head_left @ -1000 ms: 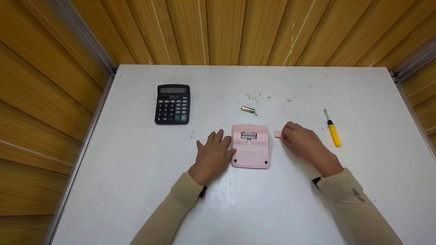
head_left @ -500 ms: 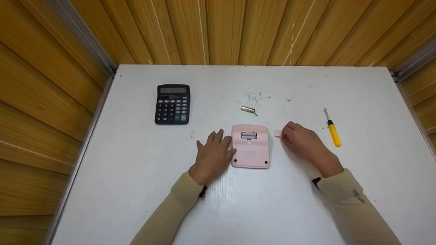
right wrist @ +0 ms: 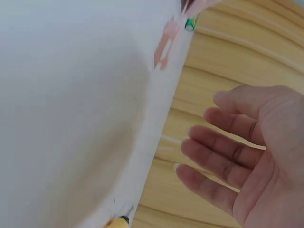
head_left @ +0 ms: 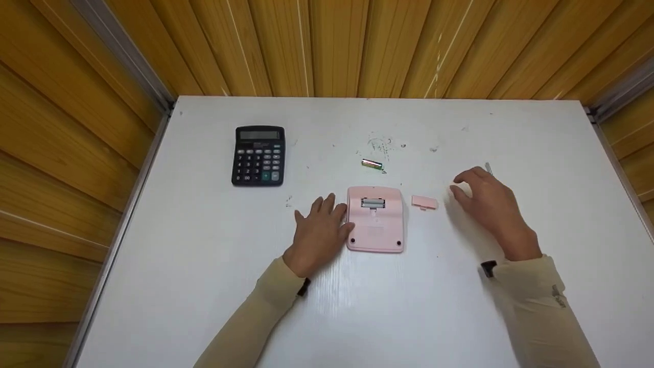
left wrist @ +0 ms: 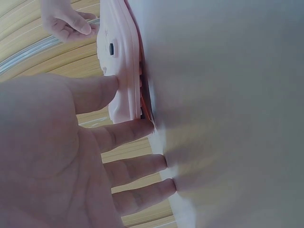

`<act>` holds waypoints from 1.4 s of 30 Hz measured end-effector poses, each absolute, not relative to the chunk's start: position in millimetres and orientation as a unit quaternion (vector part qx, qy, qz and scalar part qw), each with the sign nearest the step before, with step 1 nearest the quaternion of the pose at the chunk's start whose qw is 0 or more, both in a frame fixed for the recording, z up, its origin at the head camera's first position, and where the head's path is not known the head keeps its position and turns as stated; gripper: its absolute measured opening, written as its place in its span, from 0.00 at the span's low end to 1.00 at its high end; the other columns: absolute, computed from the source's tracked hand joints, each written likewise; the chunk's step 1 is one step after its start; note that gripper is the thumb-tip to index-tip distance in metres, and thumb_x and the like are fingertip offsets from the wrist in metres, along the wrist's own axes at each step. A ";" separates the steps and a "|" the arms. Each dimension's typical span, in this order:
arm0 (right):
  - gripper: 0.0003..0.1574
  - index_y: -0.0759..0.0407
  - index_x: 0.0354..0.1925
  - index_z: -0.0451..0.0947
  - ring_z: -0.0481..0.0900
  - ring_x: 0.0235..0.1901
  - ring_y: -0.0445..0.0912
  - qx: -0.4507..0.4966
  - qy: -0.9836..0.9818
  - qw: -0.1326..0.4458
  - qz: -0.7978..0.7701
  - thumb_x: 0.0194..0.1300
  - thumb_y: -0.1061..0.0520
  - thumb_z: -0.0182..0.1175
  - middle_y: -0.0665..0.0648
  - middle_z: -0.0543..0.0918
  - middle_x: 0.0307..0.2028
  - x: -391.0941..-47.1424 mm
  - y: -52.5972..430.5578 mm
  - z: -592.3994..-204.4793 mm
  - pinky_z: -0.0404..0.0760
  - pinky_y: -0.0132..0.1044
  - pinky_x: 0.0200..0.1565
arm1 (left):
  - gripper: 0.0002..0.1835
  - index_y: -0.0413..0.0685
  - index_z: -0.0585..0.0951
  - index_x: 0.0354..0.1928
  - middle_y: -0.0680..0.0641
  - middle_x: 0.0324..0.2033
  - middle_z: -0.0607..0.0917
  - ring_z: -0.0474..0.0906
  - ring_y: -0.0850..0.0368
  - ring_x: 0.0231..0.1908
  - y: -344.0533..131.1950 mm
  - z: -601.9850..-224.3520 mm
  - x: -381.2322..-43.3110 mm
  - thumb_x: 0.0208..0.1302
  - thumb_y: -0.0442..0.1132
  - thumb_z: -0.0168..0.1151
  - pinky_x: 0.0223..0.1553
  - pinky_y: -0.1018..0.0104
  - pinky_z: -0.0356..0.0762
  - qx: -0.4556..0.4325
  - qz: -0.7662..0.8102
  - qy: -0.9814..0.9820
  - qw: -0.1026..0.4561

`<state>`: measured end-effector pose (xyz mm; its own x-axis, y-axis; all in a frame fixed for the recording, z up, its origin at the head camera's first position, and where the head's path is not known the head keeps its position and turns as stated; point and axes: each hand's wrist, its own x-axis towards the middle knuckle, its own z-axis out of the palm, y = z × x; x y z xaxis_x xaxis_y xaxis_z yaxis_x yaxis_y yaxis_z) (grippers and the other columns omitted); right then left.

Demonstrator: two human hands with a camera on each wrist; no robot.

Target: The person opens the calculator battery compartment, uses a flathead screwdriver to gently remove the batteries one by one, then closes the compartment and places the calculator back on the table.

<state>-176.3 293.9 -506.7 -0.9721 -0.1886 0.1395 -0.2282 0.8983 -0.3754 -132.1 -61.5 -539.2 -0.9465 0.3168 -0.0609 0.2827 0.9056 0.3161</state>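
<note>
Nearest, we see the left hand (head_left: 318,237) spread and gripping nothing, its thumb against the pink device (head_left: 375,225), which lies back up on the white table (head_left: 204,255); an uneven push could skid it. The right hand (head_left: 493,207), empty with fingers loosely bent, hangs beside the pink cover (head_left: 424,203); a careless sweep could flick that away. Farther off, we judge the mostly hidden screwdriver (head_left: 488,168) or loose battery (head_left: 372,164) could roll if bumped.

Black calculator (head_left: 259,156), dark scribbles (head_left: 380,145), perhaps ink
</note>
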 end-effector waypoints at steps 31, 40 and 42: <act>0.25 0.86 0.55 0.75 0.80 0.37 0.67 -0.111 -0.970 -0.013 0.218 0.73 0.62 0.55 0.80 0.78 0.44 -171.7 354.7 -524.5 0.80 0.58 0.34 | 0.28 0.52 0.78 0.73 0.39 0.77 0.70 0.65 0.37 0.75 -60.6 -538.2 -134.2 0.82 0.59 0.53 0.61 0.19 0.65 0.156 0.149 0.975 0.058; 0.23 0.84 0.52 0.76 0.80 0.29 0.60 -0.129 -0.966 -0.044 0.218 0.73 0.61 0.54 0.77 0.84 0.40 -170.0 358.9 -523.8 0.75 0.44 0.26 | 0.28 0.53 0.78 0.73 0.39 0.76 0.70 0.65 0.37 0.75 -61.7 -541.6 -134.4 0.82 0.58 0.53 0.60 0.19 0.65 0.153 0.146 0.976 0.058; 0.23 0.84 0.52 0.76 0.80 0.29 0.60 -0.129 -0.966 -0.045 0.220 0.73 0.61 0.54 0.78 0.84 0.40 -168.9 359.4 -524.4 0.76 0.44 0.26 | 0.28 0.52 0.78 0.73 0.39 0.76 0.70 0.65 0.37 0.75 -62.0 -542.4 -133.8 0.82 0.58 0.53 0.60 0.19 0.65 0.153 0.147 0.975 0.059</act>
<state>-168.9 359.4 -524.4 -0.9627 0.2297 -0.1433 0.2691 0.8700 -0.4132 -133.8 -62.0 -542.4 -0.9460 0.3165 -0.0705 0.2818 0.9099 0.3046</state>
